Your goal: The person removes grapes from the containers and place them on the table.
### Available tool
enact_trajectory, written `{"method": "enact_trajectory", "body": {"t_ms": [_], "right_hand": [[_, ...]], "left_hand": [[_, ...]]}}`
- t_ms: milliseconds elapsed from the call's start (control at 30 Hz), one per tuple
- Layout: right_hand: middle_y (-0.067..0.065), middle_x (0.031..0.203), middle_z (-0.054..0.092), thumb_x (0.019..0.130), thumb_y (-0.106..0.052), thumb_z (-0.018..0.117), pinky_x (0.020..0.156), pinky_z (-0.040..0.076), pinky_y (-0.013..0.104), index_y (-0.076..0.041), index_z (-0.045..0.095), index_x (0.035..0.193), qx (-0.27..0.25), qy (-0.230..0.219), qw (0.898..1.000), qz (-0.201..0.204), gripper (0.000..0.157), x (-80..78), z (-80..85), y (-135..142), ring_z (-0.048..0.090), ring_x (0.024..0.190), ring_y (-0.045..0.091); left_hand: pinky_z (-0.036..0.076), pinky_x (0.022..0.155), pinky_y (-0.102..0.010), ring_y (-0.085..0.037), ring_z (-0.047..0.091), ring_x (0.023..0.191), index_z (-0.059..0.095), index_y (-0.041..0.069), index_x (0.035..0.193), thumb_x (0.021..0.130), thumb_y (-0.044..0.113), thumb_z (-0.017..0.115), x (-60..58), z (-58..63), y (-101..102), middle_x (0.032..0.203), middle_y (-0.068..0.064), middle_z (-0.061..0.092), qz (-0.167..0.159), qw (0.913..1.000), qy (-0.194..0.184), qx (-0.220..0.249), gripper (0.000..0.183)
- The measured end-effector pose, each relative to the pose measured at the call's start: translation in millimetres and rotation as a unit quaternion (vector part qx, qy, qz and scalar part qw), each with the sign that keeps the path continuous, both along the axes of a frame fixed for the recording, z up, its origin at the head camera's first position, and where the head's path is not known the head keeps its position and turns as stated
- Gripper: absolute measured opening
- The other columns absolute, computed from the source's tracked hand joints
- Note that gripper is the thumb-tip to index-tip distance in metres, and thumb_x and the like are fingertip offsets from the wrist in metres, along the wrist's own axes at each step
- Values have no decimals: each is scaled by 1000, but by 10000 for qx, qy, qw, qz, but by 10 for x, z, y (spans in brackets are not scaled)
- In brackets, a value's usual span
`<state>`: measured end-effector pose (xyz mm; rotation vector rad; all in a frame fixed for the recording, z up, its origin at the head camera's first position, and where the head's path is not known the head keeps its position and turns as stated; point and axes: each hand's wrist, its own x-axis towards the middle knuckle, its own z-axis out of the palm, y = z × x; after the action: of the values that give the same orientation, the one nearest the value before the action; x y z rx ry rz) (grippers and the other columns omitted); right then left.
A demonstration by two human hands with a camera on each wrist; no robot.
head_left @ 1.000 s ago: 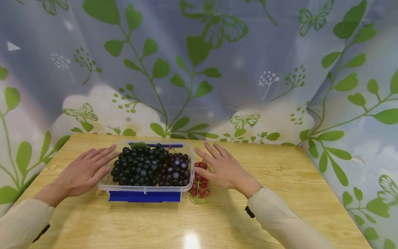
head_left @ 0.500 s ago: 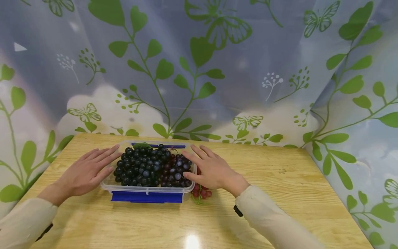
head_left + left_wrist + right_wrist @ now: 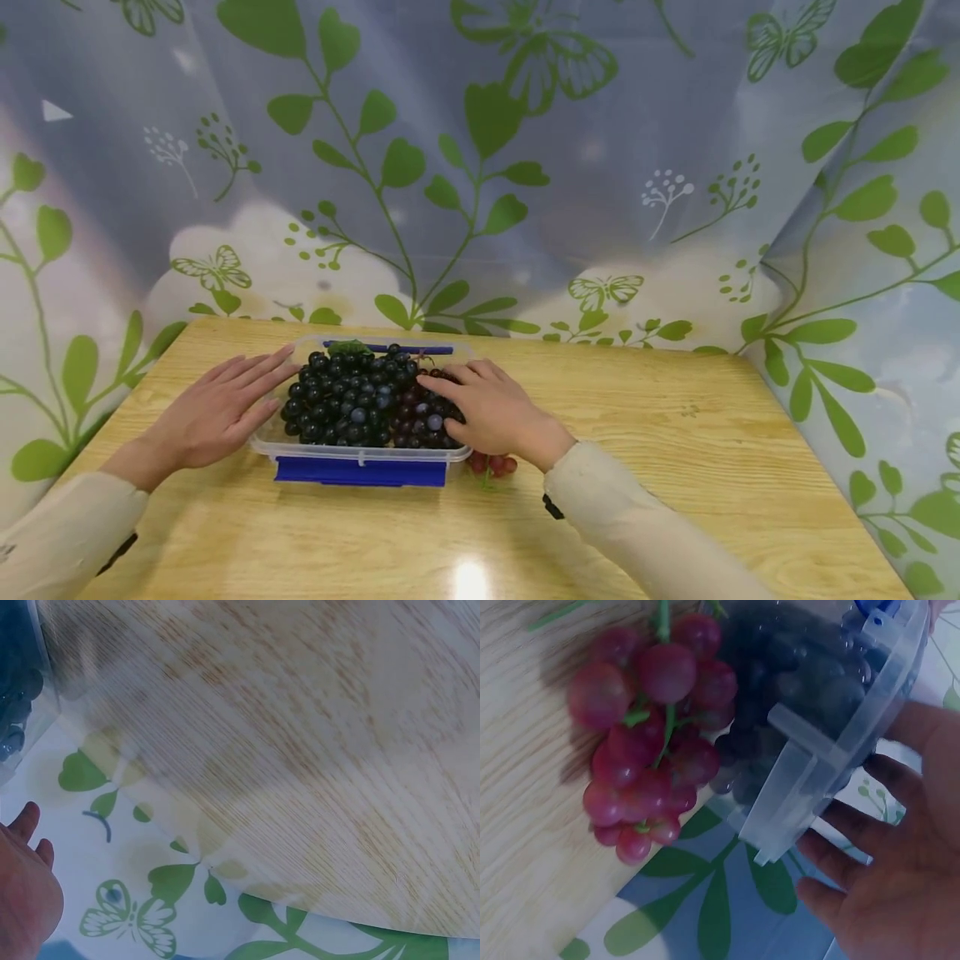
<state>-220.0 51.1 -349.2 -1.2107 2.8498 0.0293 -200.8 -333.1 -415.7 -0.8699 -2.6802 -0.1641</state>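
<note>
Nearest, pale sleeves (image 3: 86,525) over a wooden table (image 3: 675,467). Next, red grapes (image 3: 641,769) on the table, just beside a clear container (image 3: 322,451) with a blue front latch (image 3: 360,472). At the container's left end, the left hand (image 3: 217,412), straight-fingered, uncurled. Over the container's right side and the reddish-black grapes (image 3: 427,423) inside, the right hand (image 3: 498,414), loosely extended, not gripping; impossible to tell if touching. Further left inside, black grapes (image 3: 337,402) with a green leaf (image 3: 349,347) at the back. Farthest, a blue-grey and white leaf-patterned backdrop (image 3: 585,183).

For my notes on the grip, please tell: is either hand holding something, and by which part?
Nothing appears held: the left hand is open beside the container, the right hand open over its right end; contact unclear.
</note>
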Motion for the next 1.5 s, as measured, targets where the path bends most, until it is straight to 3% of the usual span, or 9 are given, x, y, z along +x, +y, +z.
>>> {"method": "enact_trajectory", "body": {"t_ms": [167,267,467,600,800,933,1133,1267,1500], "right_hand": [[2,128,51,95,-30,57,111,24,43,-29,56,135,49,666,9978,-17,39,39,-34,-74,43,114,23],[2,125,51,95,-33,58,113,20,46,-30,60,131,200,881,9958,-129,36,49,-53,-113,44,114,25],[3,126,50,93,-38,60,111,22,46,-30,61,129,524,1198,9911,-230,37,51,-50,-175,44,111,25],[4,125,49,92,-41,60,111,23,46,-30,59,130,664,1127,9905,-425,40,50,-25,-202,44,112,25],[7,126,50,92,-47,59,106,24,60,-35,56,133,830,800,9880,-1026,43,74,16,-223,44,117,31],[7,122,55,92,-47,59,104,28,58,-34,56,133,803,712,9875,-1159,43,92,19,-230,50,113,31],[4,118,62,92,-44,61,105,29,55,-29,58,131,686,502,9906,-1070,42,80,19,-230,58,106,29],[1,116,64,91,-45,62,107,25,55,-30,57,131,656,429,9920,-988,43,53,22,-207,56,108,27],[-2,106,67,92,-48,59,109,16,54,-33,55,131,515,793,9934,-647,42,29,-41,-156,52,105,23]], "left_hand": [[13,114,-38,-31,33,135,33,19,151,100,28,48,-3,-9,5,156,-4,26,23,10000,-10,-18,54],[14,114,-38,-31,34,135,32,20,151,100,28,48,-5,-6,10,155,-5,26,11,10000,2,-31,55],[16,113,-40,-32,34,134,36,16,149,100,28,49,1,-4,8,155,-5,26,32,10000,-17,-30,53],[18,112,-41,-33,35,133,38,14,148,100,28,49,19,-11,0,155,-5,27,67,10000,-21,-4,51],[21,111,-43,-33,37,132,38,15,148,99,25,51,11,-20,5,155,-4,27,62,10000,3,11,52],[21,110,-43,-33,37,132,40,13,148,98,25,52,3,-16,12,155,-5,27,78,10000,-2,4,52],[21,110,-44,-34,37,132,39,14,148,100,26,50,2,-9,20,155,-5,27,105,9999,-72,22,51],[21,110,-45,-34,37,132,38,15,148,100,25,50,7,-13,24,155,-5,26,102,9999,-105,55,51],[22,109,-44,-34,38,131,39,13,148,99,22,51,8,-13,19,155,-6,27,6,10000,-42,71,51]]}}
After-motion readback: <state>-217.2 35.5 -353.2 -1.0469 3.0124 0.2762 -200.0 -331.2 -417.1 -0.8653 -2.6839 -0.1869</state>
